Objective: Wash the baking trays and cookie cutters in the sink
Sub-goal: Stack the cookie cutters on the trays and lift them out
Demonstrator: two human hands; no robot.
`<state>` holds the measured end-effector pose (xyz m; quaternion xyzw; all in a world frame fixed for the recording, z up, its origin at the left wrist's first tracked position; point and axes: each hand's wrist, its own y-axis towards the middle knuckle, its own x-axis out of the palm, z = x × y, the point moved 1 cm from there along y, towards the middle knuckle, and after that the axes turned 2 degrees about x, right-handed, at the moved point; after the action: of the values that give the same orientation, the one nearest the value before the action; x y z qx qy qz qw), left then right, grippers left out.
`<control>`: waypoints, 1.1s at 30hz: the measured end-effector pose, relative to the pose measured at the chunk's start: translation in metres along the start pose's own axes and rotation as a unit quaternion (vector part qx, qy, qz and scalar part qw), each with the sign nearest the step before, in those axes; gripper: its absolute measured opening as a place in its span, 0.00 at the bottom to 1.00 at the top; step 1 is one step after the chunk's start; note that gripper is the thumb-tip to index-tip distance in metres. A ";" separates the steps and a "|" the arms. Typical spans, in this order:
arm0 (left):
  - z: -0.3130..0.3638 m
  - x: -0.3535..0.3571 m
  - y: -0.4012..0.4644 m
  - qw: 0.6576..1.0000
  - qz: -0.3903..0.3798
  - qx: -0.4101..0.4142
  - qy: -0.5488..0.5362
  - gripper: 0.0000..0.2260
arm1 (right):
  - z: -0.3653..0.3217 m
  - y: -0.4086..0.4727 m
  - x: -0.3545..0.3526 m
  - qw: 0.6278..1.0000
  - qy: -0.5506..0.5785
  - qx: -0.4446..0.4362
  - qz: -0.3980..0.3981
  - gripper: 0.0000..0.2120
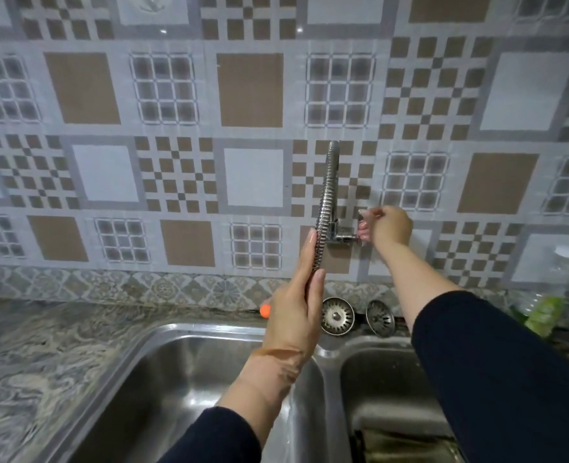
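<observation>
A flexible ribbed metal faucet hose (328,188) rises from a wall-mounted tap body (338,233) above a double steel sink (326,352). My left hand (293,315) grips the lower end of the hose over the divider between the two basins. My right hand (385,227) pinches the tap handle at the wall, to the right of the tap body. A dark tray-like object (406,442) lies in the bottom of the right basin, partly cut off by the frame edge. No cookie cutters are visible.
Two round metal sink strainers (338,315) (380,318) lean on the ledge behind the sink. An orange object (265,310) peeks from behind my left hand. A clear plastic bottle (567,262) and green item (543,314) stand at the right. Marbled countertop (42,362) spreads left.
</observation>
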<state>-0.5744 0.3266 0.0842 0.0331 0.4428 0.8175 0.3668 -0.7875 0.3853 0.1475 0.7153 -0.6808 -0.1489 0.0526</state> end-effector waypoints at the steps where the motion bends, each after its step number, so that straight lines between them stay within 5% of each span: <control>1: -0.001 0.001 0.000 1.000 0.002 0.000 0.001 0.22 | -0.001 0.008 0.004 1.000 0.000 0.025 0.011 0.14; 4: -0.001 0.001 0.000 1.000 -0.001 -0.006 -0.008 0.22 | -0.005 0.016 0.009 0.997 0.013 0.070 0.026 0.19; 10: 0.006 -0.003 0.000 0.999 -0.016 -0.028 -0.005 0.23 | -0.009 -0.016 -0.015 0.999 -0.010 0.007 -0.030 0.09; 15: 0.032 -0.007 -0.004 0.985 -0.031 -0.075 0.151 0.26 | -0.018 -0.060 -0.055 0.990 -0.102 -0.045 -0.085 0.08; 18: 0.053 0.001 -0.014 0.960 0.043 -0.020 0.275 0.33 | -0.008 -0.088 -0.082 0.983 -0.124 0.004 -0.132 0.08; 21: 0.073 0.018 -0.029 0.943 0.030 0.086 0.319 0.32 | 0.008 -0.122 -0.114 0.971 -0.175 0.035 -0.158 0.10; 24: 0.089 0.047 -0.045 0.940 -0.083 0.109 0.312 0.26 | 0.032 -0.150 -0.155 0.947 -0.255 0.064 -0.186 0.11; 28: 0.096 0.096 -0.078 0.910 -0.311 0.028 0.275 0.19 | 0.090 -0.181 -0.224 0.926 -0.299 0.143 -0.182 0.11; 33: 0.087 0.158 -0.124 0.829 -0.513 -0.088 0.203 0.16 | 0.154 -0.224 -0.286 0.876 -0.346 0.261 -0.209 0.19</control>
<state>-0.5861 0.5284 0.0012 -0.3979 0.3870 0.5354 0.6366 -0.6247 0.7031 -0.0202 0.7314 -0.5040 -0.2114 -0.4079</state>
